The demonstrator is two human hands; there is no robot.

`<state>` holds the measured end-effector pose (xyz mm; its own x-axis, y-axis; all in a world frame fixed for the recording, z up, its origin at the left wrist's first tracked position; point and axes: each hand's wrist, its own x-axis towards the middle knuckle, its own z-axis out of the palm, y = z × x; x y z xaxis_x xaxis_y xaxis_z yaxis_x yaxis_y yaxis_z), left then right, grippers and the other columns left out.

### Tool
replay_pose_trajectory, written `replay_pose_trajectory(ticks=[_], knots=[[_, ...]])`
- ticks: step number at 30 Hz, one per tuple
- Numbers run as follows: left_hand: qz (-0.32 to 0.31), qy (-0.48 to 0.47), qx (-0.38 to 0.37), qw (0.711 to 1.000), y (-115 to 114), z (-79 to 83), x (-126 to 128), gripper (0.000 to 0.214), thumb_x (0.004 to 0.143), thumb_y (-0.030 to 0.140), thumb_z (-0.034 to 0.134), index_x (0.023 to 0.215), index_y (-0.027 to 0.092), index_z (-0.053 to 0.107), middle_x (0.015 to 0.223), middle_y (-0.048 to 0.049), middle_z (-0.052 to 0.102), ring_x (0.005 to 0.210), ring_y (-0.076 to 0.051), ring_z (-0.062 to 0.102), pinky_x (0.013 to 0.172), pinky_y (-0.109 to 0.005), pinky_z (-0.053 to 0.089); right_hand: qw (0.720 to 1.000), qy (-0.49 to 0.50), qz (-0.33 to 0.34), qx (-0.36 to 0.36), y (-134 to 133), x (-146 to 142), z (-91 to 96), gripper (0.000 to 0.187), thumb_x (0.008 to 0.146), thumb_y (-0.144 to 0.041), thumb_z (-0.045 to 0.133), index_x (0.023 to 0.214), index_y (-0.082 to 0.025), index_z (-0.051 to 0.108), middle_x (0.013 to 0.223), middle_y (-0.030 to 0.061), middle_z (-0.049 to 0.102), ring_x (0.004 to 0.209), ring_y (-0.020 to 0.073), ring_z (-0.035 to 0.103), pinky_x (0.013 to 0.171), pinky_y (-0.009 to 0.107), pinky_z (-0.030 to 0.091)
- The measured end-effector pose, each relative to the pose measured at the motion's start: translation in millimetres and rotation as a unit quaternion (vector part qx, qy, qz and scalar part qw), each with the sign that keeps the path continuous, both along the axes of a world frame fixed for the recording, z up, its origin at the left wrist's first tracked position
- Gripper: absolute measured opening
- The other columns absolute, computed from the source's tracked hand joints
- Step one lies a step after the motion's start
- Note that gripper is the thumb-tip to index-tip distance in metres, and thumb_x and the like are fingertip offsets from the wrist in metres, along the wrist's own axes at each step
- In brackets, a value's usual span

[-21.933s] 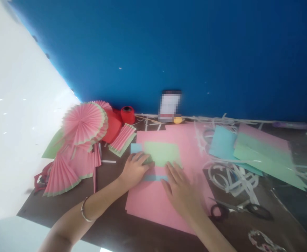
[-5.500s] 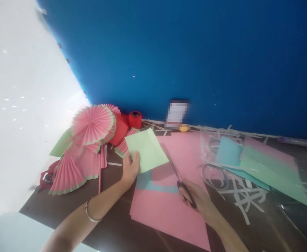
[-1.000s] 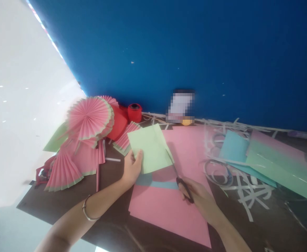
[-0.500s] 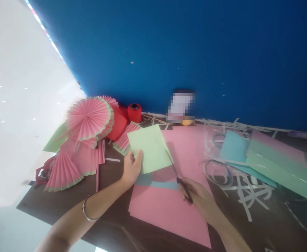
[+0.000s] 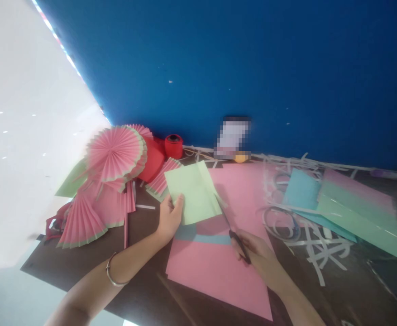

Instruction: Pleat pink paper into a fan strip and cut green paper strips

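My left hand (image 5: pixel 171 217) pinches a light green sheet of paper (image 5: pixel 193 192) by its lower left edge, thumb on top. In my right hand (image 5: pixel 252 249) is a pair of scissors (image 5: pixel 237 242) with dark handles, their blades at the green sheet's right edge. A narrow strip along that edge stands partly apart from the sheet. Beneath lie large pink paper sheets (image 5: pixel 218 271) and a band of blue paper (image 5: pixel 205 237).
Pleated pink paper fans (image 5: pixel 112 151) with green rims are heaped at the left. A red roll (image 5: pixel 174 146) stands by the blue wall (image 5: pixel 218 54). White paper strips (image 5: pixel 315 258), blue paper (image 5: pixel 302 190) and a glossy green-and-pink packet (image 5: pixel 364 213) cover the table's right side.
The scissors' blades have shifted slightly along the green sheet's right edge, and the cut strip now bends further away from it. My left hand stays put.
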<state>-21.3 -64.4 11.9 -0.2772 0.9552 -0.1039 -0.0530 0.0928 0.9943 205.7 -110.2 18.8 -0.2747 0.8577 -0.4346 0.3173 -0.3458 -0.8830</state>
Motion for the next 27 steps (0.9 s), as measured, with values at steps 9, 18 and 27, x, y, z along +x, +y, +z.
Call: replay_pose_trajectory(ticks=[9,18,27], knots=[[-0.036,-0.023,0.003,0.999,-3.0,7.7,4.4,0.036,0.080,0.046,0.053,0.096,0.015,0.059,0.088,-0.0060,0.065,0.080,-0.017,0.062,0.073,-0.027,0.048,0.999,0.042,-0.006,-0.019,0.4,0.7,-4.6,0.029,0.082,-0.043,0.049,0.064,-0.020,0.042,0.058,-0.0038,0.041,0.054,0.0108,0.038,0.051,0.026,0.028],[-0.072,-0.016,0.008,0.997,-7.9,5.5,7.8,0.035,0.081,0.047,0.052,0.095,0.016,0.060,0.088,-0.0060,0.065,0.082,-0.018,0.061,0.073,-0.027,0.049,0.999,0.042,-0.004,0.002,1.3,1.7,-7.1,0.037,0.083,-0.053,0.047,0.067,-0.020,0.046,0.058,-0.0029,0.044,0.055,0.0116,0.041,0.052,0.027,0.030],[-0.101,-0.013,0.015,0.995,-13.8,4.5,9.2,0.030,0.082,0.045,0.051,0.085,0.016,0.058,0.079,-0.0039,0.062,0.073,-0.014,0.057,0.071,-0.026,0.048,1.000,0.013,0.010,0.012,3.5,-2.4,10.3,0.040,0.082,-0.057,0.044,0.070,-0.020,0.051,0.064,0.0007,0.054,0.061,0.0145,0.047,0.060,0.028,0.037]])
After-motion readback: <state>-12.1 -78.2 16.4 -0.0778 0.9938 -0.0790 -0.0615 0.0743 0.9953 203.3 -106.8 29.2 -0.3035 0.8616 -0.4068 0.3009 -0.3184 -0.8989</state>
